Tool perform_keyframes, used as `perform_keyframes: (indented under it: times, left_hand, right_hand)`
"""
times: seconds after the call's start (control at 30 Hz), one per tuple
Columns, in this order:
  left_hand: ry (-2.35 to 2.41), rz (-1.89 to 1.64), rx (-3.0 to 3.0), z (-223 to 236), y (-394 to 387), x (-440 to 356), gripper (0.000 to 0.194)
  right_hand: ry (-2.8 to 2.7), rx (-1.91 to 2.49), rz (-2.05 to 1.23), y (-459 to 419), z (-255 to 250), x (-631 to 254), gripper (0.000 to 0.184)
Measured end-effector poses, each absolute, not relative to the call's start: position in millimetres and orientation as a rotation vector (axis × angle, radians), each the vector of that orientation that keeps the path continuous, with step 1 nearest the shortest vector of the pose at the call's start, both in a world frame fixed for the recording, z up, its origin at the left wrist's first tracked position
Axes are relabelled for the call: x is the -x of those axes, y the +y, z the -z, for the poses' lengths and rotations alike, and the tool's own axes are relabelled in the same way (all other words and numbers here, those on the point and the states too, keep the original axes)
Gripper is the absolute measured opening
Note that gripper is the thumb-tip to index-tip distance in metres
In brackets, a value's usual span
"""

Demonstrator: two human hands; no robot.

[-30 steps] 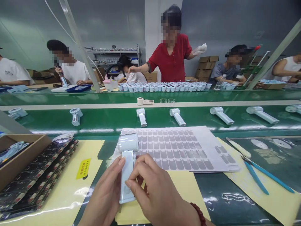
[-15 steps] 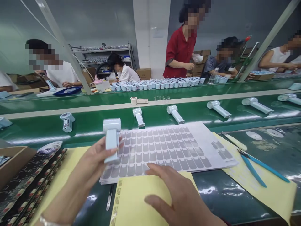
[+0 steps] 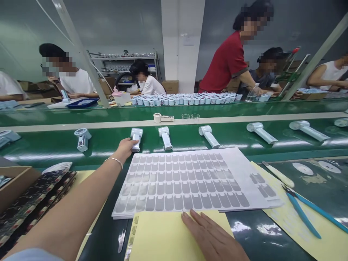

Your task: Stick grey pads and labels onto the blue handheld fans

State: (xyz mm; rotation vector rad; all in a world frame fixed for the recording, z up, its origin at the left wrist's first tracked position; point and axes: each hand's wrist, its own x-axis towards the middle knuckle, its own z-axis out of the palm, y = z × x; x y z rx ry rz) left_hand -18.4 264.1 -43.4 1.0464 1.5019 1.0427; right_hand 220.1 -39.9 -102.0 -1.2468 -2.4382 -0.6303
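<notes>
My left hand (image 3: 127, 148) reaches out to the green conveyor belt, its fingers closed round the handle of a pale blue handheld fan (image 3: 136, 135). That fan stands in a row with similar ones, and the nearest fan (image 3: 165, 137) lies just to its right. My right hand (image 3: 210, 235) rests flat on a yellow sheet (image 3: 160, 235), fingers stretched out and holding nothing. Beyond that hand lies a stack of white sheets (image 3: 179, 181) printed with rows of grey rounded labels. A pair of tweezers (image 3: 121, 241), partly covered, is left of the yellow sheet.
Blue-handled cutters (image 3: 304, 210) and a pale-handled knife (image 3: 278, 174) lie at the right on another yellow sheet. Dark printed strips (image 3: 32, 203) and a cardboard box (image 3: 20, 181) stand at the left. Across the belt (image 3: 114, 136), several co-workers sit or stand behind many small blue cups (image 3: 185, 98).
My left hand has carried the fan forward from above the label sheets to the belt. My right hand has come down onto the yellow sheet. The co-worker in red has bent to the right.
</notes>
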Motion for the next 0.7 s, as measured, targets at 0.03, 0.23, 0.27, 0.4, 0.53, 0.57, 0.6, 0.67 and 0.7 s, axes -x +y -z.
perform_keyframes:
  times: [0.03, 0.23, 0.27, 0.4, 0.53, 0.57, 0.6, 0.67, 0.7]
  left_hand:
    - [1.556, -1.044, -1.121, 42.4, 260.6, 17.6, 0.025]
    - [1.583, -1.048, -1.592, 17.6, 201.6, 14.2, 0.024]
    - [1.525, -0.971, -1.659, 14.4, 184.7, 17.0, 0.021]
    - [1.295, -0.715, -1.905, 18.9, 106.9, 44.1, 0.02]
    - [1.252, -0.714, -2.012, 43.9, 35.6, 78.7, 0.026]
    - [1.25, -0.669, -2.025, 49.3, 21.3, 83.8, 0.025]
    - [1.194, -0.698, -2.099, 53.3, 9.1, 86.7, 0.032]
    - [1.315, -0.76, -2.067, 56.8, -7.6, 85.5, 0.044]
    - [1.342, -0.788, -2.051, 56.4, -11.4, 82.0, 0.046]
  right_hand:
    - [-2.463, 1.254, 0.616, -40.0, 100.6, -220.8, 0.066]
    - [-2.354, 1.273, 0.366, -39.0, 88.8, -214.7, 0.057]
    - [-2.286, 1.293, 0.263, -39.0, 88.3, -211.9, 0.061]
    - [-2.108, 1.428, -0.047, -41.4, 90.3, -201.7, 0.076]
    - [-2.134, 1.416, -0.043, -45.7, 89.7, -201.6, 0.08]
    - [-2.149, 1.409, -0.02, -46.6, 87.9, -203.1, 0.08]
    - [-2.167, 1.4, 0.013, -47.3, 85.4, -204.8, 0.08]
    - [-2.215, 1.363, 0.129, -47.7, 78.7, -208.0, 0.077]
    - [-2.246, 1.337, 0.212, -47.4, 75.0, -209.2, 0.074]
